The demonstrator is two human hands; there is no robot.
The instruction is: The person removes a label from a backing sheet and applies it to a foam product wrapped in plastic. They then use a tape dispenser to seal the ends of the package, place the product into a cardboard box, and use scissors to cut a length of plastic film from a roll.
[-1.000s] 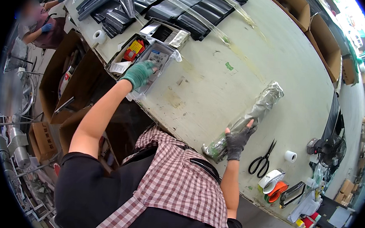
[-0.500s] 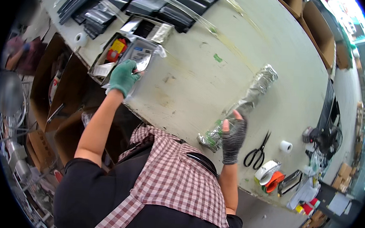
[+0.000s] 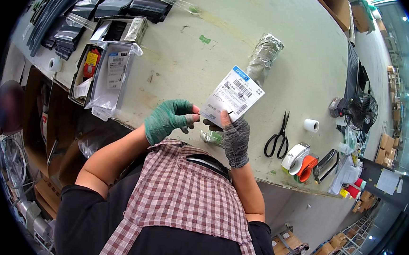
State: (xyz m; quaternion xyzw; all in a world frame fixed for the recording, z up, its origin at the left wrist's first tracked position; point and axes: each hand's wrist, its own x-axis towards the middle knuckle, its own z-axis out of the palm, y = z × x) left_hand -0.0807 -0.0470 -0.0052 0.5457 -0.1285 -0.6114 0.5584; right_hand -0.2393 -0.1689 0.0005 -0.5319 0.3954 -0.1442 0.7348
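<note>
A white printed shipping label (image 3: 233, 96) with a blue top corner is gripped by my right hand (image 3: 235, 141), in a grey glove, thumb on its face. My left hand (image 3: 168, 120), in a green glove, has thumb and fingers drawn together beside the label's lower left corner; whether it pinches the corner or a small scrap is unclear. Behind the label lies a long package in grey plastic and clear tape (image 3: 265, 56), its middle hidden. The package's near end shows green bits by my right wrist.
At left, an open box (image 3: 109, 95) holds more labels, next to a box with a red-yellow item (image 3: 91, 62). Black plastic bags (image 3: 151, 3) lie at the back. To the right are scissors (image 3: 278, 137), a white roll (image 3: 311, 125), tape rolls (image 3: 307, 168) and a small fan (image 3: 361, 110).
My left hand has come from the label box to my front. My right hand has left the package and now holds a label over it. The view has shifted.
</note>
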